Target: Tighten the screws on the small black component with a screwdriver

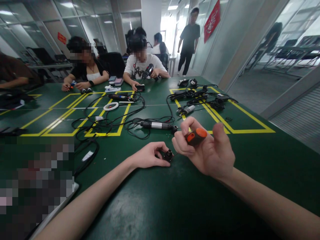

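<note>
The left hand (150, 156) rests on the green table (175, 200), nearer to its near edge than to its far edge, and about midway between the left and right edges. Its thumb and fingers are closed on a small black part (167, 155) and press it down on the surface, it seems so that the part cannot turn or slip. The part is short and blocky, of matt plastic, with a round socket on its upper side.

The right hand (207, 151) hovers just beside it, a little above the table. Its fingers are wrapped tightly around a screwdriver (196, 136), with the thumb lying along the handle. The handle is thick and rounded, orange with black rubbery grip zones. It leans toward the part, but the shaft is hidden by the fingers, so I cannot tell if the tip touches.

The table top is smooth and slightly shiny, marked with yellow tape (250, 116) in rectangles. Behind the hands lies a black and silver tool (156, 125) among loose black cables (110, 125), and a white ring (111, 106) farther back. Other people sit at the far edge.
</note>
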A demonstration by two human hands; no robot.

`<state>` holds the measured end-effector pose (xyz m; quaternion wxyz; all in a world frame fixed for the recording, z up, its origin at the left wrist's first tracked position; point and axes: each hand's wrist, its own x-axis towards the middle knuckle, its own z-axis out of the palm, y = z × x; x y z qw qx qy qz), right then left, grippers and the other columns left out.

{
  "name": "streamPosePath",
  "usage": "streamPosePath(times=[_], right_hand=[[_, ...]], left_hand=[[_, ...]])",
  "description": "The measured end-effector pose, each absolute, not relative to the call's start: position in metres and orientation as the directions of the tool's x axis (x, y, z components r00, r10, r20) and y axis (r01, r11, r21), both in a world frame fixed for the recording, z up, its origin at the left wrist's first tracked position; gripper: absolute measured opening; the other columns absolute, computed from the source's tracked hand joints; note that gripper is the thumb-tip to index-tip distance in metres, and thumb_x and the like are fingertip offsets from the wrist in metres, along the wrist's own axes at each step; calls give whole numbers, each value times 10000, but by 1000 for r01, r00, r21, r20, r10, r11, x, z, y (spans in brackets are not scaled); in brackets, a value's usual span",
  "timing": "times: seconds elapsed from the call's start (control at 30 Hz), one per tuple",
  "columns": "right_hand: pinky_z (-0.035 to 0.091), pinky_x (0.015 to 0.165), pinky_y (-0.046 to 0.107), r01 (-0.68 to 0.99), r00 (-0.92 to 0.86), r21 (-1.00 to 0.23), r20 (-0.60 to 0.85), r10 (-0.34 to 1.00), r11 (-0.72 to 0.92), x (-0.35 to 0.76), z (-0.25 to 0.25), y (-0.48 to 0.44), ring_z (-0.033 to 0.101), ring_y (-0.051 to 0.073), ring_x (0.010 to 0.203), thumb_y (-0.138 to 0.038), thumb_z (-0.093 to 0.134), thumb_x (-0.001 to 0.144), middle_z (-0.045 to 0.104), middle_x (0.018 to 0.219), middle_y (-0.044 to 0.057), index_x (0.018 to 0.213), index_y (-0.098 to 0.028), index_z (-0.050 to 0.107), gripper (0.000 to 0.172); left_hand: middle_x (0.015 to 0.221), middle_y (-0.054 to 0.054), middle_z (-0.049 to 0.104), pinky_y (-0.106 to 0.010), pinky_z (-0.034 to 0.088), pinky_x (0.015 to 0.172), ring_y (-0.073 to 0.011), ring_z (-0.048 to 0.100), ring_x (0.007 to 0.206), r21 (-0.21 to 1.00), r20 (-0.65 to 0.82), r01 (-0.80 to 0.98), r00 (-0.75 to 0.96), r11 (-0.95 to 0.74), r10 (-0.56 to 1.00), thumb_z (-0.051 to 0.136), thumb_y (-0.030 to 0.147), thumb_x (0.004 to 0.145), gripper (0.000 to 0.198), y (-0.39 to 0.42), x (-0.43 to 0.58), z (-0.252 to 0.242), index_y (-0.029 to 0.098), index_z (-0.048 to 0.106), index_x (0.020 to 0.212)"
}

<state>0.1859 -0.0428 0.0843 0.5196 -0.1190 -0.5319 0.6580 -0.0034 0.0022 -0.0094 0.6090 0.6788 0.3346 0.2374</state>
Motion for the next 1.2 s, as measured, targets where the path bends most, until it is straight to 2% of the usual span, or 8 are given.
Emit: streamPosePath(times=[0.1,0.2,0.43,0.57,0.67,0.87,1.07,1.2], right_hand=[[307,541,273,-551,-406,-823,412,815,142,186,83,-42,321,128,531,-565,605,1013,436,615,-64,901,-242,561,345],[330,560,297,-520,-406,-840,404,820,157,186,84,-39,388,139,559,-574,536,1044,466,646,-27,804,-213,599,438],[278,554,286,-553,-451,-827,401,797,103,187,85,-42,249,126,511,-664,500,1017,333,560,-80,843,-236,547,464],[314,560,286,-525,-405,-836,410,817,160,186,85,-42,319,126,527,-590,606,1004,421,603,-67,873,-239,553,378],[315,533,293,-497,-407,-854,387,827,156,186,86,-39,371,124,528,-628,545,1023,449,644,-34,790,-213,587,478],[262,512,275,-516,-434,-849,373,820,113,186,86,-40,260,120,503,-655,491,1032,355,574,-66,823,-229,561,480],[305,529,269,-505,-414,-850,392,822,151,186,84,-42,288,119,517,-617,643,970,425,615,-77,896,-258,503,392],[312,523,286,-490,-400,-858,380,834,155,186,85,-37,331,128,522,-650,579,995,444,624,-46,833,-234,561,447]], left_hand=[[1123,-94,738,-290,535,730,-142,684,821,986,-90,166,664,-29,743,911,306,681,449,3,-3,-10,134,681,1026],[1139,-103,740,-284,528,726,-160,701,866,986,-91,163,671,-27,736,908,307,684,453,3,-3,-12,135,681,1036],[1076,-79,739,-286,528,720,-137,680,805,985,-79,166,667,-43,741,912,306,688,431,3,-3,-11,130,677,1003],[1105,-93,742,-284,532,722,-140,690,819,985,-82,166,672,-42,736,908,302,695,438,4,-3,-12,123,676,1021],[1112,-97,744,-281,531,718,-141,693,820,985,-88,168,669,-35,738,910,305,692,445,4,-3,-13,122,679,1025],[1138,-105,739,-288,539,778,-178,701,957,990,-59,136,673,-45,737,904,257,696,532,2,-2,-8,138,672,1159],[1103,-79,730,-277,539,771,-159,686,925,991,-59,128,674,-37,737,901,256,702,461,2,-2,-5,146,674,1087],[1160,-93,717,-275,538,761,-160,681,932,988,-77,153,677,-37,732,892,288,712,486,2,-3,-5,139,676,1121]])
